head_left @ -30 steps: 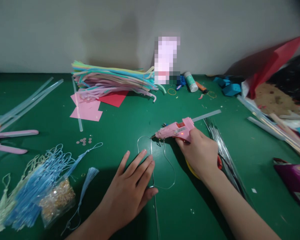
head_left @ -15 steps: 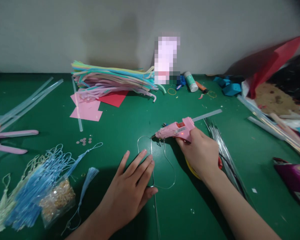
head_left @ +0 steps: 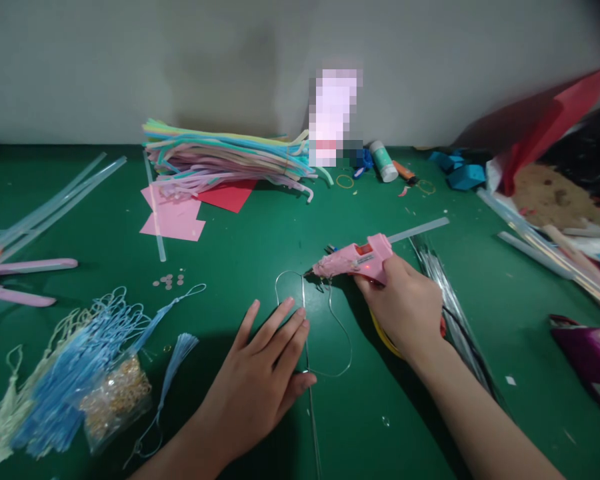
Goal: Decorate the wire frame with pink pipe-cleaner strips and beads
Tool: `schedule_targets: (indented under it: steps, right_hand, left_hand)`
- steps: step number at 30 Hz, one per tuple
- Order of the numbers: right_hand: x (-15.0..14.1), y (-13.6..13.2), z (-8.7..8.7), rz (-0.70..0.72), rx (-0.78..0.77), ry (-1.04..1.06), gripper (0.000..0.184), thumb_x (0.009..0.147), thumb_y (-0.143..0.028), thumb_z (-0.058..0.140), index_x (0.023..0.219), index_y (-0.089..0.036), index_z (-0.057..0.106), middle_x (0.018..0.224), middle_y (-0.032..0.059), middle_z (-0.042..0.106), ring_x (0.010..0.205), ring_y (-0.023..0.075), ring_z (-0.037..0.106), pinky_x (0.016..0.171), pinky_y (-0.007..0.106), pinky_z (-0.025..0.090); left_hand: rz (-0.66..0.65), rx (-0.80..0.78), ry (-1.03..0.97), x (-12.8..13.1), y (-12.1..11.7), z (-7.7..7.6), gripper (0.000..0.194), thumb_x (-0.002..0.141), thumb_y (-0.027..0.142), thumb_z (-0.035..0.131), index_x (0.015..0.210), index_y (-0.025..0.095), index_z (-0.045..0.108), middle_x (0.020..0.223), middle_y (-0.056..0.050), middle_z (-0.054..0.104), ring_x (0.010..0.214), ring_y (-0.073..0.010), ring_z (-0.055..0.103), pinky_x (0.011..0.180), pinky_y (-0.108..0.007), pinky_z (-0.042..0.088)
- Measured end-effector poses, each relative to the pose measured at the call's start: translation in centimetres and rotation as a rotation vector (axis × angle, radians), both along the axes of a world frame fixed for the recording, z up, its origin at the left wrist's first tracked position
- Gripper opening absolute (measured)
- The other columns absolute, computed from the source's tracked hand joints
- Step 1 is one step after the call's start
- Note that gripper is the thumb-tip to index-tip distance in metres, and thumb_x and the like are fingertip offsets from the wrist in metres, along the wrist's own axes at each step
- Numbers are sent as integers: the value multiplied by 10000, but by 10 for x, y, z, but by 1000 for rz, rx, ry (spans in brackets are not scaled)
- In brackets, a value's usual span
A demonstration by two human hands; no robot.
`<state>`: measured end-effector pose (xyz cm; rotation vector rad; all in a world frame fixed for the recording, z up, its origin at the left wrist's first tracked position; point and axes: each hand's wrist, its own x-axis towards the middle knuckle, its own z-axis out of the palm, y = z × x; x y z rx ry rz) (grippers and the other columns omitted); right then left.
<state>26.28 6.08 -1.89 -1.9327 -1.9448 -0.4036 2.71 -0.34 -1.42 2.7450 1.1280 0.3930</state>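
One left hand [head_left: 260, 373] is lying spread over already-bent wire [head_left: 303, 292]. The right hand [head_left: 411, 305] is gripping a glue gun [head_left: 351, 261], gluing seemingly unfinished

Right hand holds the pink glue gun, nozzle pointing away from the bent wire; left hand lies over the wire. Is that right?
Not quite: the head view shows the nozzle pointing toward the bent wire. The right hand does hold the pink glue gun, and the left hand lies over the wire.

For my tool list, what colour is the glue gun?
The glue gun is pink, best in head view.
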Motion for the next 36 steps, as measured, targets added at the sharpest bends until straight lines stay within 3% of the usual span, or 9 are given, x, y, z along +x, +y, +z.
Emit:
schedule_targets:
  steps: [36]
  right_hand:
    - [-2, -1, -1, 41, 105, -47, 232, 831, -325, 564, 651, -195, 501, 564, 24, 578, 480, 132, 469, 464, 262, 209]
  left_hand:
    - [5, -1, -25, 1, -1, -1, 477, 995, 376, 433, 1397, 122, 477, 1494, -61, 482, 1463, -245, 249, 1222, -464, 16]
